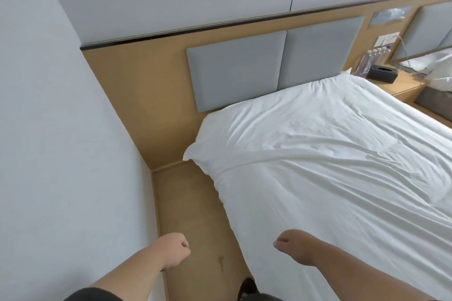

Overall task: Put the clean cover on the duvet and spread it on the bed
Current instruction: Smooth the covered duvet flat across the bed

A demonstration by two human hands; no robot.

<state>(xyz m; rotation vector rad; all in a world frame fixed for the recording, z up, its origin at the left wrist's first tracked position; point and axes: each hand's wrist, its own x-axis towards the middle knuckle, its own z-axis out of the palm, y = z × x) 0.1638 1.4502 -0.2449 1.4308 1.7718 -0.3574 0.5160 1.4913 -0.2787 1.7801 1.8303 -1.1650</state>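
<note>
Both hands, left hand and right hand, are being held curled and empty beside the covered duvet, seemingly since spreading is nearly finished.

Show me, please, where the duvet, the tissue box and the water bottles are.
duvet (330, 154): head view, its wrinkled middle.
tissue box (382, 72): head view, its dark top.
water bottles (369, 61): head view, the clear bodies.

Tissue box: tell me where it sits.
In the head view, the black tissue box sits upper right on the wooden nightstand, beside the water bottles.
</note>
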